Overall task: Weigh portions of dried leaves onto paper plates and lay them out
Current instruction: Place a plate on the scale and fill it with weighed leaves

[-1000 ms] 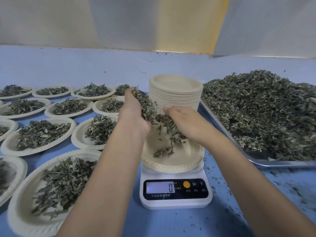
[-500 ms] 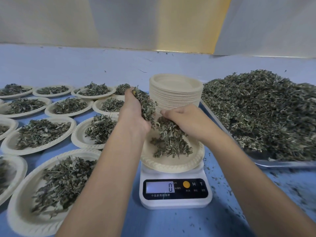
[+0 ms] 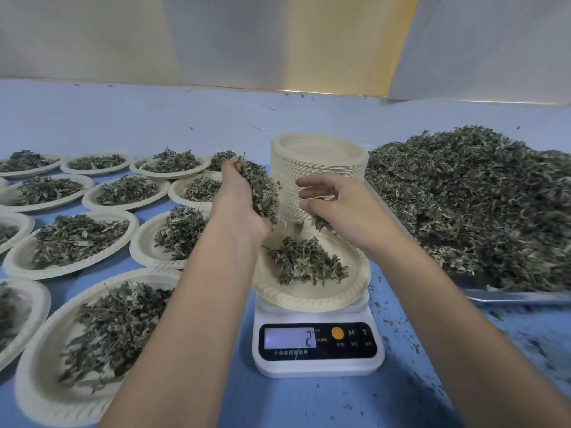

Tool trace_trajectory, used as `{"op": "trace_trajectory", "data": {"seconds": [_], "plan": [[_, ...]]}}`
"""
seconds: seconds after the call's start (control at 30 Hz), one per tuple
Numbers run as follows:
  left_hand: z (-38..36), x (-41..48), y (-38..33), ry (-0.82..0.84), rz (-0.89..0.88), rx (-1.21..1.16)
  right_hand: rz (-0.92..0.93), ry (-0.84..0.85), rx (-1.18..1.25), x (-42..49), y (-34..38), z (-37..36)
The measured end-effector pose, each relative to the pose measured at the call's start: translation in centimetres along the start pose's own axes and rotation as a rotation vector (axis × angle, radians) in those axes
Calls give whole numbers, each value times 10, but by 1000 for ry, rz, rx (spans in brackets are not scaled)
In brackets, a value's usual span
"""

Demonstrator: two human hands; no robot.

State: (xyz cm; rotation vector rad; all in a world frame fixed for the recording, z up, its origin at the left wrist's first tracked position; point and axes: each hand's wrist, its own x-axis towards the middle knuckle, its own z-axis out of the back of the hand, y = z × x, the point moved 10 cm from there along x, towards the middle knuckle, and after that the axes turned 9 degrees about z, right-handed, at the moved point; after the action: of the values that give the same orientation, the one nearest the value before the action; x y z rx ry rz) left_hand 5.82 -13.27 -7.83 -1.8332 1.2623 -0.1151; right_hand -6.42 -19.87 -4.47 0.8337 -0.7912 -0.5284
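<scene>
A paper plate [image 3: 312, 299] sits on a white digital scale [image 3: 318, 367] whose display reads 2. A small heap of dried leaves [image 3: 306, 264] lies on that plate. My left hand [image 3: 238, 202] is raised over the plate's left edge and cups a handful of dried leaves [image 3: 259, 186]. Above the plate's right side, my right hand [image 3: 340, 205] hovers with its fingers spread loosely. A few leaves drop from under its palm.
A tall stack of empty paper plates [image 3: 318, 156] stands just behind the scale. A metal tray [image 3: 509, 297] heaped with dried leaves [image 3: 479, 211] fills the right side. Several filled plates [image 3: 77, 239] cover the blue table on the left. Leaf crumbs lie scattered at the right front.
My right hand let its leaves fall onto the plate and opened, lifting a little. The heap on the plate grew, and the scale reading went from 0 to 2.
</scene>
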Motion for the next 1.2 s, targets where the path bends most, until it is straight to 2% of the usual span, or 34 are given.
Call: {"op": "trace_trajectory", "data": {"seconds": [0.2, 0.5, 0.77, 1.0, 1.2], "plan": [[2, 0, 1, -12, 5, -3, 35, -19, 78, -1, 6, 1], [-2, -5, 3, 0, 13, 4, 61, 16, -8, -2, 5, -5], [-1, -5, 6, -8, 27, -10, 57, -77, 176, -1, 5, 4], [-2, -6, 7, -8, 36, -1, 63, -27, 328, -1, 9, -1], [-2, -5, 10, -9, 46, 1, 82, 56, 311, -3, 14, -9]]}}
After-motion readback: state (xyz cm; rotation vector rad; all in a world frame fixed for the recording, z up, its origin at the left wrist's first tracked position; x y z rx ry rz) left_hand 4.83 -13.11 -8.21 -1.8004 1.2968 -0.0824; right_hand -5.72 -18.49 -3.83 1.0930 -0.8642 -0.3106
